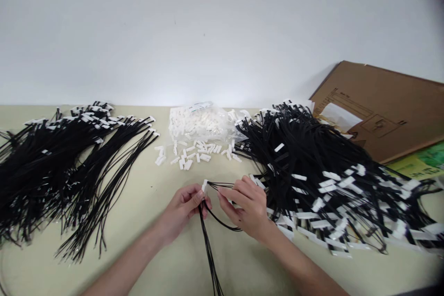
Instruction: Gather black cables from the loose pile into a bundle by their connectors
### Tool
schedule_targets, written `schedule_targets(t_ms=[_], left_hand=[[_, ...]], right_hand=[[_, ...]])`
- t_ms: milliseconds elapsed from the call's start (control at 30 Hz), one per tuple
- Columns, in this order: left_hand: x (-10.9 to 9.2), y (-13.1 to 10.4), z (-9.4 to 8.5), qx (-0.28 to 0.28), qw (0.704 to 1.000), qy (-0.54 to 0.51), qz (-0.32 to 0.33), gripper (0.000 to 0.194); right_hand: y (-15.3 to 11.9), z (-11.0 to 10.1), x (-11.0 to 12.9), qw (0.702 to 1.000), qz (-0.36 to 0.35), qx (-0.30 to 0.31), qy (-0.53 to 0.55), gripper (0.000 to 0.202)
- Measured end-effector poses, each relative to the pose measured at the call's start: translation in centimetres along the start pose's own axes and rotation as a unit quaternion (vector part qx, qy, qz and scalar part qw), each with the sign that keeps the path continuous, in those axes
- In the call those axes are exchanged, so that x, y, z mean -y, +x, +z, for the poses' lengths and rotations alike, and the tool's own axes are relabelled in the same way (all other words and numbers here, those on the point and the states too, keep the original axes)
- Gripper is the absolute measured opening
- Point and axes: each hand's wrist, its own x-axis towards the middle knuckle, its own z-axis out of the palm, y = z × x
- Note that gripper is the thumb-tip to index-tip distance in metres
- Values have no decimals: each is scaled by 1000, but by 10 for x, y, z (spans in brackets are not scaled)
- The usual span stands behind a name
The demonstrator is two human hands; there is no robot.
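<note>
We hold a small white connector in our left hand, fingers pinched on it, just above the pale table. Our right hand pinches the thin black wires running into that connector; how many wires is hard to tell. The wires loop down toward us. Loose white connectors and their clear bag lie beyond, between a left wire pile and a right wire heap. A cardboard box sits far right.
</note>
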Motion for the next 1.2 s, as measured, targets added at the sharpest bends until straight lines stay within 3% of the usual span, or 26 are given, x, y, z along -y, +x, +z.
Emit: schedule_targets(t_ms=[267,533,700,1000,1100,1200], left_hand=[[-1,2,0,-9,997,66,25,25],[0,3,0,-5,997,66,39,25],[1,4,-1,0,997,61,54,25],[-1,1,3,-21,997,24,70,21],[3,2,3,-34,996,-18,80,20],[6,3,3,-54,993,-53,87,17]], right_hand=[[0,2,2,995,86,6,58,7],[4,4,0,969,125,98,188,10],[4,5,-1,957,161,112,216,9],[3,6,-4,974,121,65,183,11],[3,1,-1,987,45,60,140,24],[3,-5,3,992,-34,83,93,22]])
